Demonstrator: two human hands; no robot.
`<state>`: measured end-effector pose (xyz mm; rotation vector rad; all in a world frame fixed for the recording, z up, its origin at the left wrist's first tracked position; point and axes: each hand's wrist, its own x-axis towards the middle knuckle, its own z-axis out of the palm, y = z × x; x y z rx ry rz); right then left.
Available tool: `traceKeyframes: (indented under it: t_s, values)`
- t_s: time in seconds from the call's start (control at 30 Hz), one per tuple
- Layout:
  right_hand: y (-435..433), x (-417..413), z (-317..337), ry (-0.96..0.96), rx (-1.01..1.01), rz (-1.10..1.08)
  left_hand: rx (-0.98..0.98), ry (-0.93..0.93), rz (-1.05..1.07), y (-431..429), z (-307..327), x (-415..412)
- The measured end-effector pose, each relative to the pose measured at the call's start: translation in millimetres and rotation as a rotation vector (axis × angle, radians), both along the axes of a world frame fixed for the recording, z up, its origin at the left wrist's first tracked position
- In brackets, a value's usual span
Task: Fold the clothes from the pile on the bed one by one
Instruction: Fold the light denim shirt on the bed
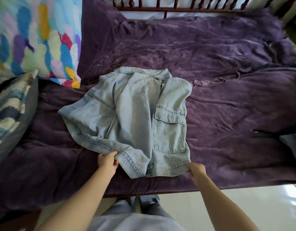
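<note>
A light blue denim jacket (134,117) lies on the purple bedspread (227,105), collar toward the headboard, both sides folded in over the middle, with a flap pocket showing on the right. My left hand (107,161) pinches the hem at the near left corner. At the near right corner my right hand (196,172) grips the hem. Dark clothes (292,142) poke in at the right edge of the bed.
A pillow (37,37) with bright brush-stroke colours lies at the far left, and a grey, blue and white cushion (10,112) sits in front of it. The wooden slatted headboard (177,5) runs along the far side. White floor tiles (243,205) show below the bed edge.
</note>
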<state>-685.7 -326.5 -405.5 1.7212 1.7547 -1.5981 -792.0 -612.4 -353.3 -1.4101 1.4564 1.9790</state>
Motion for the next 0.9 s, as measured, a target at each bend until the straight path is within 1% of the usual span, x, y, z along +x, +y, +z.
traceKeyframes:
  t_s: [0.07,0.13,0.23,0.27,0.33,0.37,0.43,0.47,0.53,0.57,0.63,0.7,0.73,0.77,0.83,0.87,0.9]
  values:
    - [8.5,2.3,9.8,0.002,0.080,0.022,-0.029,0.007,0.017,-1.9,0.9,-0.7]
    - [20.6,7.8,23.1,0.037,0.230,0.010,-0.058,0.007,0.037,-5.7,1.1,-1.5]
    - [39.0,22.4,47.4,0.068,0.467,-0.069,-0.092,0.019,0.067,-12.6,-0.5,-1.2]
    - [43.4,30.1,54.1,0.039,0.512,-0.112,-0.103,0.016,0.070,-15.3,-1.7,1.7]
    - [51.7,48.9,59.8,-0.066,0.535,-0.170,-0.136,-0.003,0.040,-20.8,-9.1,11.3]
    - [55.1,58.3,57.7,-0.134,0.519,-0.162,-0.166,-0.021,0.000,-23.7,-14.4,17.6]
    - [57.4,71.0,46.7,-0.276,0.468,-0.078,-0.236,-0.075,-0.127,-29.5,-23.7,30.3]
    - [54.7,71.8,42.1,-0.354,0.461,-0.007,-0.263,-0.107,-0.192,-32.8,-27.5,35.7]
    - [38.5,60.2,40.2,-0.500,0.516,0.175,-0.277,-0.178,-0.297,-39.6,-30.2,40.8]
    - [27.2,51.3,40.8,-0.520,0.569,0.298,-0.277,-0.188,-0.332,-43.4,-30.6,40.7]
    - [2.4,30.3,40.0,-0.463,0.669,0.624,-0.284,-0.117,-0.365,-51.9,-30.9,34.6]
    - [-19.6,10.5,33.1,-0.386,0.685,1.001,-0.265,-0.006,-0.316,-61.2,-27.1,24.2]
    - [-30.5,1.9,29.3,-0.356,0.648,1.157,-0.249,0.039,-0.278,-65.7,-23.7,17.3]
    - [-40.7,-5.3,25.6,-0.336,0.557,1.261,-0.230,0.072,-0.230,-70.5,-20.3,9.4]
    - [-58.5,-14.9,15.9,-0.333,0.302,1.354,-0.124,0.111,-0.138,-79.5,-15.4,-8.5]
    - [-66.6,-16.3,12.4,-0.359,0.212,1.411,-0.050,0.109,-0.098,-83.9,-14.6,-16.9]
    - [-73.9,-15.7,11.6,-0.402,0.164,1.479,0.014,0.101,-0.067,-88.4,-14.0,-25.0]
